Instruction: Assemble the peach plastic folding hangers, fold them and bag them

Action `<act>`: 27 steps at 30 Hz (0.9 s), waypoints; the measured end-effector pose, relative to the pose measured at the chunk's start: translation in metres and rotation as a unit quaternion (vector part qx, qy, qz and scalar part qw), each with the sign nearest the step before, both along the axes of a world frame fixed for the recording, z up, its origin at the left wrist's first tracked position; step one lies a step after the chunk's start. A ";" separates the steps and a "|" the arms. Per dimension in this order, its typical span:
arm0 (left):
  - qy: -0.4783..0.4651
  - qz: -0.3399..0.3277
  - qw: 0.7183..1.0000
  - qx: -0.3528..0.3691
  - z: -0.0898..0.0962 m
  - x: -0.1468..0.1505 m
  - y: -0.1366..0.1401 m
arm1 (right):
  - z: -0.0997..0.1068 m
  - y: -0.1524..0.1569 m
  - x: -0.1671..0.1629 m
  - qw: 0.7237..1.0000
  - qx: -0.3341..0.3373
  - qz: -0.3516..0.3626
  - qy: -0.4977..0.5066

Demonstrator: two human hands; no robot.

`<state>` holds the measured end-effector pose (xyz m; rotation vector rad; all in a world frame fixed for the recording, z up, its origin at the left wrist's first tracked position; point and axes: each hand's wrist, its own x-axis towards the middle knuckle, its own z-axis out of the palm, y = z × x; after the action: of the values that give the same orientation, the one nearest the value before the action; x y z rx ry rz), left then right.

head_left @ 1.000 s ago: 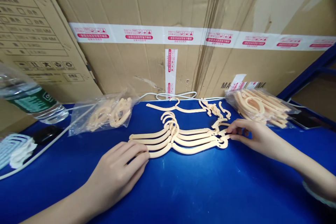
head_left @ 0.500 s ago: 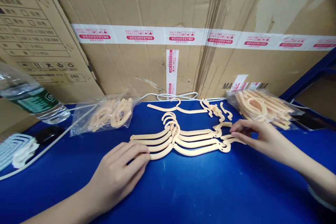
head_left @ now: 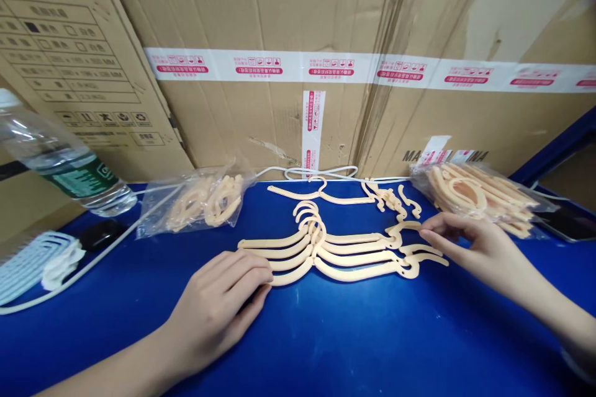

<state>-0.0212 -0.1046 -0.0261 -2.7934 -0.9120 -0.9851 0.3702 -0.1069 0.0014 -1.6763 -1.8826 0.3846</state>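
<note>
Several cream plastic clothes hangers (head_left: 358, 272) lie in an overlapping row, hooks pointing away from me. My left hand (head_left: 223, 298) rests at their left ends, its fingers closed over the nearest hanger's arm. At their right ends lie small curved hanger pieces (head_left: 423, 254), some meeting the hanger tips. My right hand (head_left: 459, 239) has thumb and forefinger pinched at the outer end of one flat curved piece (head_left: 408, 225). Behind the row lies a single hanger (head_left: 344, 200), with a pile of small hooked pieces (head_left: 388, 198) to its right.
Clear bags of hanger parts lie at the back left (head_left: 223, 201) and back right (head_left: 484, 192). A water bottle (head_left: 84, 167), a black object (head_left: 100, 234) and a pale blue hairbrush (head_left: 35, 267) are at left. Cardboard boxes (head_left: 261, 124) wall the back; a phone (head_left: 568, 222) lies far right.
The whole view has shifted slightly, so things appear farther right. My right fingers have drawn a little off the front curved piece, which shows more fully. My left hand stays on the hangers.
</note>
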 end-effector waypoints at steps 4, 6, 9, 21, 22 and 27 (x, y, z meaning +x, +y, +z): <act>-0.011 0.008 1.000 0.012 0.000 -0.001 0.002 | -0.003 0.000 0.003 1.000 0.019 -0.019 0.006; -0.015 0.010 1.000 0.015 0.000 -0.001 0.003 | -0.004 0.001 0.004 0.999 0.028 -0.023 0.007; -0.020 0.006 1.000 -0.003 0.001 -0.001 0.002 | -0.005 0.001 0.004 0.999 0.033 -0.028 0.004; 0.000 0.003 0.999 -0.041 0.005 0.001 -0.001 | 0.004 -0.003 -0.006 0.999 0.041 -0.034 -0.007; -0.002 0.003 0.999 -0.040 0.005 0.001 -0.001 | 0.004 -0.003 -0.007 0.998 0.044 -0.036 -0.006; -0.017 -0.004 0.999 -0.030 0.006 0.000 -0.003 | 0.004 -0.004 -0.007 0.998 0.047 -0.041 0.012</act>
<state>-0.0210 -0.1073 -0.0196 -2.8405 -0.9522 -1.0251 0.3636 -0.1105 0.0055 -1.6735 -1.7793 0.2789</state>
